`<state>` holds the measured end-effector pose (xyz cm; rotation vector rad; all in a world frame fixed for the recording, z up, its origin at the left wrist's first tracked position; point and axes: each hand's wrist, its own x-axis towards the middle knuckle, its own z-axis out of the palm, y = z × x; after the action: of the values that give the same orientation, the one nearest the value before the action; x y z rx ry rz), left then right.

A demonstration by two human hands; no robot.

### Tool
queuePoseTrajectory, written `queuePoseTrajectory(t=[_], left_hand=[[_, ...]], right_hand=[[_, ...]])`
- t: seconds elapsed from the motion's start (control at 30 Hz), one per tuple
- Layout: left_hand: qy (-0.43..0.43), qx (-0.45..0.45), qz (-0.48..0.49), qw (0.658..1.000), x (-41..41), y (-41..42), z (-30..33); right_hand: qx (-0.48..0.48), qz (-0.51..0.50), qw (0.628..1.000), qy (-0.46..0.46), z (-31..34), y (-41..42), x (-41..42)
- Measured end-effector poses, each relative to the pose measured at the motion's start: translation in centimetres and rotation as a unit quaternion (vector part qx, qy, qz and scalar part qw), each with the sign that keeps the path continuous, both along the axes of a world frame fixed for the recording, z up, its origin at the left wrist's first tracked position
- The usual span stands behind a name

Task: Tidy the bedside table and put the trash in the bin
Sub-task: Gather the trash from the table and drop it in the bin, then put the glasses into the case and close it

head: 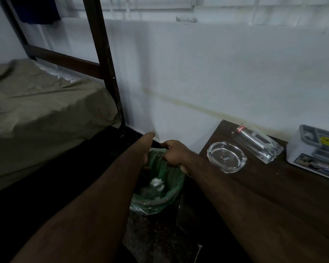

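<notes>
Both hands over the bin [156, 190]: left grip [147, 147] clenching the far rim of the green liner [171, 177], right grip [172, 153] pinching it alongside. Below the grips, white crumpled trash [157, 183] already inside. Probably binning step; next, letting go, returning rightward to the surface [264, 186]: glass ashtray [226, 156], tumbler [258, 144] with unreadable red mark

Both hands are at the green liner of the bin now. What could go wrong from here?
1. Both hands, left hand and right hand, pull at the green liner; thin plastic may tear or slip off the bin rim.
2. The white crumpled trash could spill if the liner is lifted unevenly.
3. The right forearm passes close to the glass ashtray at the bedside table's edge and might knock it off.
</notes>
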<state>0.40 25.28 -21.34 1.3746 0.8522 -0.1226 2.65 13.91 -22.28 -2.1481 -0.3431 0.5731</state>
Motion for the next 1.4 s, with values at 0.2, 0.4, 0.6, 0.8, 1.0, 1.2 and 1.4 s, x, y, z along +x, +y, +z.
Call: queuePoseTrajectory(t=[0.2, 0.4, 0.6, 0.8, 1.0, 1.2, 1.4], left_hand=[[-0.014, 0.006, -0.003, 1.0, -0.2, -0.8, 0.2], [-0.11, -0.011, -0.114, 0.987, 0.2, -4.0, 1.8], [-0.283, -0.055, -0.165, 0.943, -1.7, -13.9, 5.6], [-0.285, -0.048, -0.272, 0.918, -5.5, -21.7, 5.3], [-0.264, -0.076, -0.318, 0.907, -8.1, -24.7, 4.3], [-0.254, -0.093, -0.309, 0.912, -8.7, -26.4, 4.1], [-0.237, -0.111, -0.329, 0.907, -8.8, -29.6, 3.7]], right_hand=[[0.036, -0.007, 0.998, -0.043, 1.9, -2.0, -1.1], [0.106, -0.032, 0.989, -0.101, 5.5, -7.3, -3.2], [0.119, -0.065, 0.978, -0.158, 9.7, -18.5, -6.1], [0.089, -0.167, 0.967, -0.168, 10.6, -32.2, -8.8], [-0.089, -0.273, 0.926, -0.246, 9.3, -42.4, -9.2], [-0.378, -0.228, 0.881, -0.169, 7.4, -47.4, -8.7], [-0.383, -0.189, 0.896, -0.123, 5.8, -48.1, -9.4]])
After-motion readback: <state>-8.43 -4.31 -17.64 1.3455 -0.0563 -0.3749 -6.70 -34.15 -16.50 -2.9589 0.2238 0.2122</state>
